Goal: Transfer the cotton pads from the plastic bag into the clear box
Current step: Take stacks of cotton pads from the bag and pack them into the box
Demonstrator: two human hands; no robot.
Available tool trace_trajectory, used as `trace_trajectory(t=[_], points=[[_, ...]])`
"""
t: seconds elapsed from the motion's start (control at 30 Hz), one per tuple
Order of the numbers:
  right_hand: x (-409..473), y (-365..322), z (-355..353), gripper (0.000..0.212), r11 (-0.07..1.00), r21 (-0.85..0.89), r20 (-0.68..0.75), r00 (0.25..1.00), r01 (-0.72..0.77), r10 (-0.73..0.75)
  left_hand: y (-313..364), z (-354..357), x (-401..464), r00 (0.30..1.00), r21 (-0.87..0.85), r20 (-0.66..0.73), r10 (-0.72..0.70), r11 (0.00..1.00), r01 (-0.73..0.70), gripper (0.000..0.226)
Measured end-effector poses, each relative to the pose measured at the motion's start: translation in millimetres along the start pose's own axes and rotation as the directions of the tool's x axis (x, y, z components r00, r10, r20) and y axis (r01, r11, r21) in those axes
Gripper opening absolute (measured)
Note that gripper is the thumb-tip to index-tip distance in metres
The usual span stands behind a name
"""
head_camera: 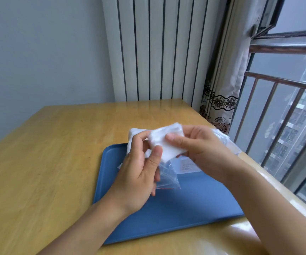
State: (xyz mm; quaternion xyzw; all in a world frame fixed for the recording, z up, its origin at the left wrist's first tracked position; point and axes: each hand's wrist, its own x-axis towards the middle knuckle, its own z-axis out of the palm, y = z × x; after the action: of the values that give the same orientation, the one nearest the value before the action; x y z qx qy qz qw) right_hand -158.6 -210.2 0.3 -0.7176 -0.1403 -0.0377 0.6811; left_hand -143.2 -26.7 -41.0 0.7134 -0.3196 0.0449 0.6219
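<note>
**Cotton Pad Transfer: Both Hands Engaged Above the Tray**

My left hand (pixel 139 172) was raised above the blue tray (pixel 176 208), fingers curled around the plastic bag (pixel 167 178). The clear bag hung down from that grip, its lower end with a thin red line close over the tray surface. My left thumb also pressed against the near edge of the cotton pads (pixel 167 142).

My right hand (pixel 202 150) pinched the same white pads from the other side, thumb on top and fingers underneath. The pads were held between both hands, above the tray. More white material showed behind my left fingers; whether it was inside the bag could not be determined.

The clear box (pixel 189 165) stood on the far right part of the tray, directly below my right hand and largely hidden by it. A white label was visible on it.

The tray rested on a wooden table (pixel 47 162), near its right edge, beside a window railing (pixel 277 100).
</note>
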Motion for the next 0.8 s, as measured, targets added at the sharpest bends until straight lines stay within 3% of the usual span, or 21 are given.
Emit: trace_trajectory(t=[0.07, 0.13, 0.17, 0.2, 0.3, 0.37, 0.47, 0.57, 0.8], points=[[1.7, -10.9, -21.5, 0.023, 0.999, 0.04, -0.209, 0.977, -0.025, 0.033, -1.5, -3.8, 0.9, 0.959, 0.329, -0.063, 0.277, 0.913, -0.243, 0.04], [0.4, -23.9, -44.8, 0.023, 0.989, -0.098, -0.405, 0.912, -0.113, 0.064, -3.4, -3.9, 3.4, 0.859, 0.63, 0.004, 0.512, 0.666, -0.4, 0.036], [0.2, -27.7, -56.7, 0.026, 0.955, -0.226, -0.452, 0.889, -0.192, 0.072, -6.4, -2.9, 5.2, 0.826, 0.692, 0.074, 0.558, 0.568, -0.446, 0.035], [0.8, -31.0, -64.8, 0.03, 0.906, -0.328, -0.47, 0.878, -0.267, 0.088, -9.1, -0.4, 7.6, 0.824, 0.715, 0.152, 0.545, 0.515, -0.472, 0.039], [15.2, -33.2, -64.9, 0.05, 0.788, -0.49, -0.443, 0.885, -0.372, 0.142, -21.9, 10.0, 11.2, 0.869, 0.759, 0.384, 0.312, 0.429, -0.49, 0.057], [31.5, -28.9, -53.9, 0.05, 0.656, -0.617, -0.449, 0.879, -0.434, 0.159, -28.0, 14.0, 10.6, 0.867, 0.781, 0.455, 0.202, 0.378, -0.498, 0.059], [53.8, -12.2, -43.2, 0.045, 0.418, -0.753, -0.464, 0.86, -0.508, 0.211, -31.2, 13.5, 10.5, 0.877, 0.794, 0.463, 0.132, 0.378, -0.476, 0.06], [64.8, 4.4, -38.0, 0.039, 0.294, -0.803, -0.458, 0.853, -0.518, 0.252, -33.3, 13.3, 11.1, 0.88, 0.791, 0.454, 0.141, 0.39, -0.471, 0.058], [69.6, 16.7, -37.2, 0.037, 0.136, -0.853, -0.488, 0.863, -0.504, 0.133, -34.3, 13.9, 11.3, 0.886, 0.786, 0.434, 0.166, 0.411, -0.462, 0.055]])
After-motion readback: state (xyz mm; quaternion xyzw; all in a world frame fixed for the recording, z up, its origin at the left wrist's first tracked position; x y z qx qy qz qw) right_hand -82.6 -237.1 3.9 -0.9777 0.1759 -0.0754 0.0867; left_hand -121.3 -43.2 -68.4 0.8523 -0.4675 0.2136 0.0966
